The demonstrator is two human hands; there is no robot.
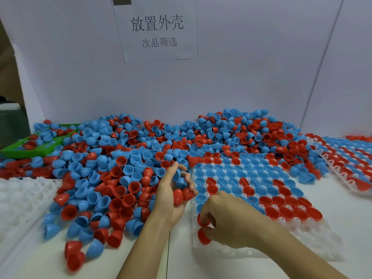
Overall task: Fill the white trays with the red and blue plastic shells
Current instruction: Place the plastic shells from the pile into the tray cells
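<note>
We work at a white table (342,208) backed by a white board with a paper sign (157,31). A wide heap of loose shells (124,158) runs across the far and left side, spilling onto a green tray (18,152) at far left. Directly ahead sits the white tray in hand (314,240), its long axis running from us away toward the heap; its far and middle rows are seated with shells, while the near rows and the near left corner stand empty. A filled tray (350,168) lies well to the right, an empty one (18,198) at left.

Our left hand (171,196) cups a small stock of shells, a red shell (178,195) and a blue shell (181,183) among them, just left of the tray's edge. Our right hand (227,220) is nearer the open pockets; its fingers pinch a red shell (202,219) over the near left corner, another red one (203,237) just below it. Which way the pinched shell's mouth faces we cannot tell. We judge the coming move is a short drop, mouth upward like its neighbours.
</note>
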